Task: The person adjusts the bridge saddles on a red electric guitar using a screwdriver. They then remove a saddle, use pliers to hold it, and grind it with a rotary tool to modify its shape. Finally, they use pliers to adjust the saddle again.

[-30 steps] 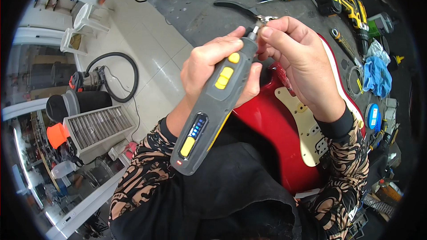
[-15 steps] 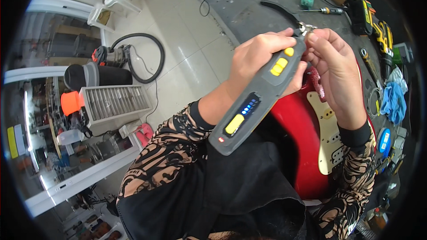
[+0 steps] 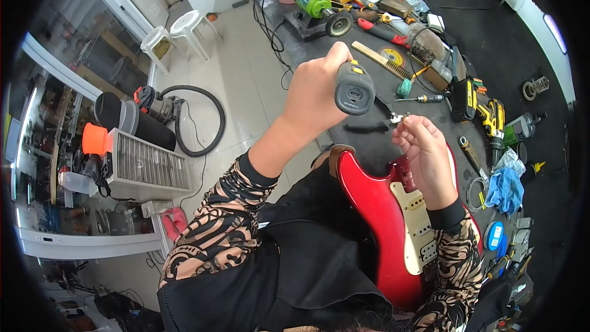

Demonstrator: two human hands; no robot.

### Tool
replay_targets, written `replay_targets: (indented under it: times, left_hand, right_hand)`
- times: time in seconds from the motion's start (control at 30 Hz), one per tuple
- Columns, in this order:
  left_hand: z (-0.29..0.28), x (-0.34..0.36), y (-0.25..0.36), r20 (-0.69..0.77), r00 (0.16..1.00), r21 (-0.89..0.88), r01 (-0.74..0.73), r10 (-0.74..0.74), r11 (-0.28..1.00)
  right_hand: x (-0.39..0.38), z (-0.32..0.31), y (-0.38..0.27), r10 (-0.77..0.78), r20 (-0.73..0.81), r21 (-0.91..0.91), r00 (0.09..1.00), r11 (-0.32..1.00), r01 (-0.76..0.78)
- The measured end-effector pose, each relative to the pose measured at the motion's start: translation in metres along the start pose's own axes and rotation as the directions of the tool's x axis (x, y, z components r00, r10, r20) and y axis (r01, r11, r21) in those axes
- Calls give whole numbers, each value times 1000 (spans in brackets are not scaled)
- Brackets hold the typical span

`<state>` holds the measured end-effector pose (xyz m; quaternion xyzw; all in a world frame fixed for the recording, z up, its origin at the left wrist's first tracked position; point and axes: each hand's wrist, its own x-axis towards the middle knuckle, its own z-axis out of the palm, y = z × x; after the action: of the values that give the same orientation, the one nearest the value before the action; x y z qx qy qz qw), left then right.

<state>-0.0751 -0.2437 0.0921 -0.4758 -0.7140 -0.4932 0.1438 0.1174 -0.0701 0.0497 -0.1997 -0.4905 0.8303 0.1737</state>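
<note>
My left hand (image 3: pixel 316 89) is wrapped round a grey cordless rotary tool (image 3: pixel 355 93) with yellow buttons. Its butt end with a charging port faces up at me; the working tip is hidden. To its right, my right hand (image 3: pixel 424 154) is closed, thumb and forefinger pinching a small metal piece (image 3: pixel 405 116) too small to name exactly. Right beside those fingertips is the metal head of black-handled pliers (image 3: pixel 367 128); whether the fingers touch them I cannot tell. Below my right hand lies a red electric guitar body (image 3: pixel 393 252) with a cream pickguard (image 3: pixel 405 218).
Pliers, brushes and other tools crowd the bench's far side, near a green bench grinder (image 3: pixel 313 3). To the right are a yellow-black cordless drill (image 3: pixel 488 114), a ratchet wrench (image 3: pixel 472 154) and a blue cloth (image 3: pixel 505 189). A vacuum hose (image 3: pixel 221 120) lies on the floor at left.
The rotary tool has tipped from lying lengthwise in view to end-on, and my left hand has moved left of the right. The view has shifted, showing more of the bench's far side.
</note>
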Motion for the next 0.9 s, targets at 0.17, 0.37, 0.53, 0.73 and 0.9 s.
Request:
replay_targets:
  times: [0.17,0.37,0.53,0.73,0.9]
  left_hand:
    - [6,-1,6,22,1000,-14,-14,14,1000]
    - [19,-16,14,-77,997,-52,-31,27,998]
    - [58,-56,6,-272,940,-191,-263,207,946]
    - [74,-70,14,-174,925,-439,-379,337,814]
    - [80,-70,14,-142,926,-402,-377,349,834]
  right_hand:
    - [-3,-6,-1,-13,4,25,1000,1000,13]
    - [-3,-7,-5,-46,102,80,994,996,38]
    - [-7,-1,-12,40,157,153,987,986,-64]
    - [-14,5,-12,81,163,211,983,971,-115]
    - [-15,5,-10,70,150,237,986,966,-105]
